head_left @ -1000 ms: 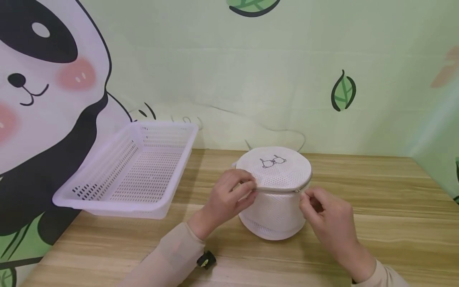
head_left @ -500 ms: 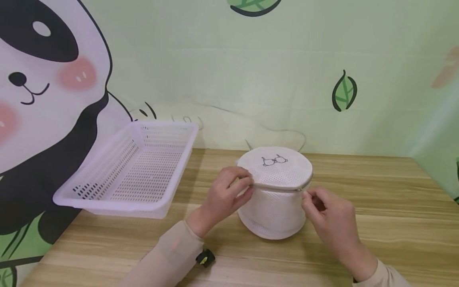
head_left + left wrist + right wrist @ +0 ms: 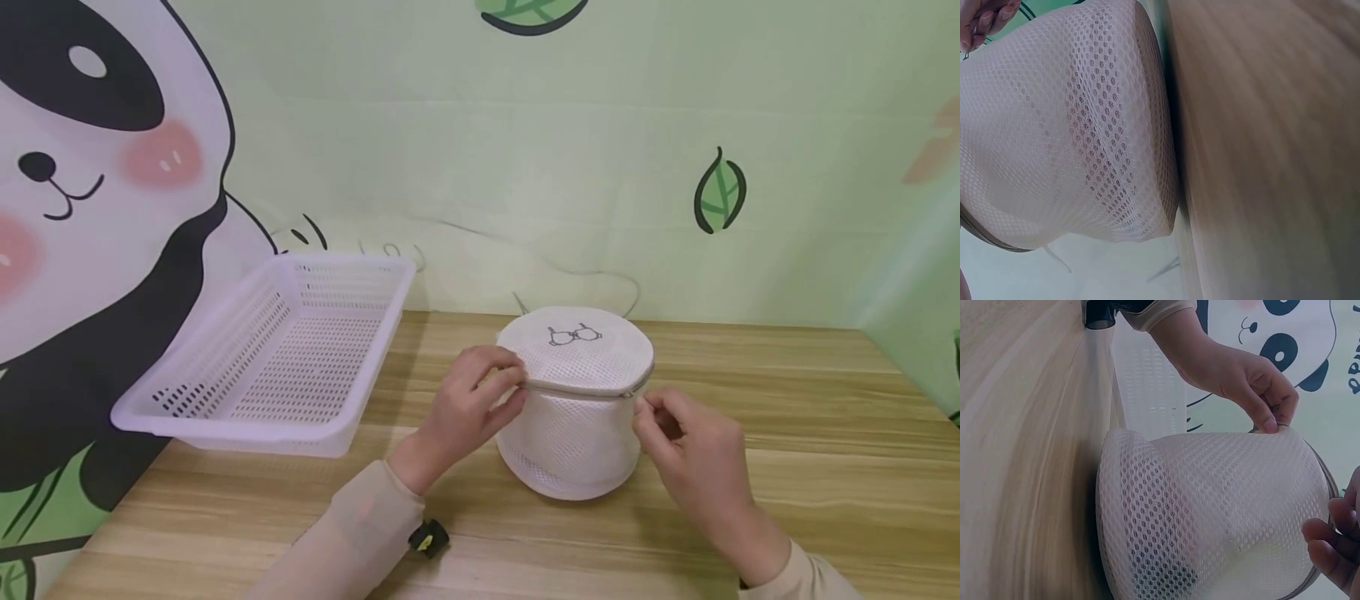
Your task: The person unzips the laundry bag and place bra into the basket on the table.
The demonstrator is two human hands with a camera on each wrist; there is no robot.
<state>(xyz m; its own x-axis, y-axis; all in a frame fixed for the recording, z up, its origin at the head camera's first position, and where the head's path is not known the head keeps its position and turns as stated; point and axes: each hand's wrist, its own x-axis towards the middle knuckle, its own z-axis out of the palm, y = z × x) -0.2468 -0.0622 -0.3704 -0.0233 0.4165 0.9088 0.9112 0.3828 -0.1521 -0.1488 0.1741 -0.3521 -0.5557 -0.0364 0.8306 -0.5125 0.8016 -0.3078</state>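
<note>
A round white mesh laundry bag (image 3: 573,446) stands upright on the wooden table, its flat lid marked with a small line drawing of glasses. A zipper (image 3: 573,388) runs round the lid's edge. My left hand (image 3: 472,404) pinches the rim at the bag's left; the right wrist view shows that left hand (image 3: 1235,375) with thumb and fingertips on the edge. On the other side, my right hand (image 3: 697,467) pinches the zipper pull at the front right; its metal end shows under the right hand (image 3: 988,22) in the left wrist view. Something coloured shows faintly through the mesh.
A white slotted plastic basket (image 3: 356,408) stands on the table to the left. A small black object (image 3: 429,539) lies beside the left sleeve. Behind the table (image 3: 787,400) hangs a green backdrop (image 3: 600,167) with a panda and leaves.
The left hand has slid slightly left and up along the rim. The right hand has shifted a little to the right with the zipper pull. The bag has barely moved.
</note>
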